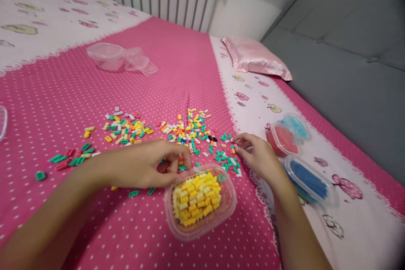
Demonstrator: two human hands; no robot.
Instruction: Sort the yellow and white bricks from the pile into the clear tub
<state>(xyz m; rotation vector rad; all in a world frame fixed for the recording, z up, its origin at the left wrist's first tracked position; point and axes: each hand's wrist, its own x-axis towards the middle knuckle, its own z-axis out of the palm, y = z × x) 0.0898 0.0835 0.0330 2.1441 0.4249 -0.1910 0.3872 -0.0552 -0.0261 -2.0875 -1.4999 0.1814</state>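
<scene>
The tub (233,202) of yellow bricks (198,198) sits at six o'clock in your view. From it, loose bricks (190,128) spread towards twelve; your left hand (148,159) curls narrowly beside it at ten, your right hand (261,156) pinches narrowly at two. Whether either holds anything, I can't tell.

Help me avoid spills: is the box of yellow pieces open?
Open: the box has its top uncovered, leaving the yellow pieces bare.
</scene>
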